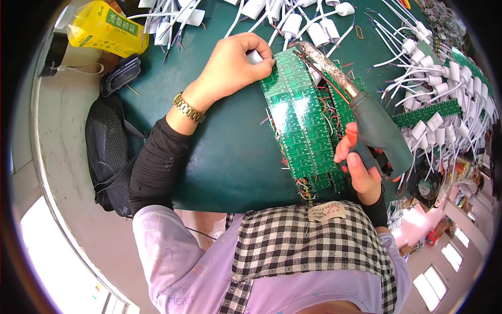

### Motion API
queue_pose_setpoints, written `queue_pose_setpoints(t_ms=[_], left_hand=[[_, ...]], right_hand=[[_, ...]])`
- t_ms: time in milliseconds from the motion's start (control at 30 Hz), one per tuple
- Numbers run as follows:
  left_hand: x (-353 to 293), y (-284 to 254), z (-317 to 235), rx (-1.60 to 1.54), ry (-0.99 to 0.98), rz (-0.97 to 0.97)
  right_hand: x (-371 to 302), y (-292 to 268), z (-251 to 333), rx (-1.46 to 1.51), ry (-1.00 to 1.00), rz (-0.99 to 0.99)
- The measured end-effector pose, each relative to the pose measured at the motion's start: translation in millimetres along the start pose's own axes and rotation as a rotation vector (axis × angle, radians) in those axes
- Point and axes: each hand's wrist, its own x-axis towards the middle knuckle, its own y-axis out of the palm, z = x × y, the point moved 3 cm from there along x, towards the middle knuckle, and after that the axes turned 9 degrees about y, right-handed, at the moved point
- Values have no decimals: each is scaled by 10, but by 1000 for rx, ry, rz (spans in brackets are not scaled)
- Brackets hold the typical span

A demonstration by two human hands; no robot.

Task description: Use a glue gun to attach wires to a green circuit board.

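Note:
My right hand (pixel 361 170) is wrapped round the handle of a black soldering gun (pixel 379 131). Its stained metal barrel (pixel 332 70) points up and left, with the tip over the far end of a green circuit board panel (pixel 298 115). At that panel's far left edge my left hand (pixel 235 63) is closed in a pinch, and a white plastic cylinder (pixel 254 57) shows between thumb and forefinger. The fingertips are at the board's edge; any wire in them is too small to make out. Red and white wires (pixel 328 110) stick out beside and under the panel.
White cylinders with cables (pixel 316 31) lie along the far edge of the green table (pixel 225 157); more (pixel 434 78) pile up at right around a narrow circuit board (pixel 429 113). At left are a yellow bottle (pixel 107 29), a black mesh bag (pixel 110 152) and a small black fan (pixel 426 186) at right.

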Motion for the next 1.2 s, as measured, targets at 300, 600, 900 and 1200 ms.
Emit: queue_pose_setpoints(t_ms=[300,600,900,1200], left_hand=[[10,3,3,-55,-81,-21],[43,10,28,-66,-127,2],[54,11,13,-45,-108,7],[89,23,-27,20,-109,19]], right_hand=[[27,-8,-19,-427,-45,7],[98,8,12,-277,14,32],[97,19,40,-285,176,-42],[17,38,47,-50,59,-80]])
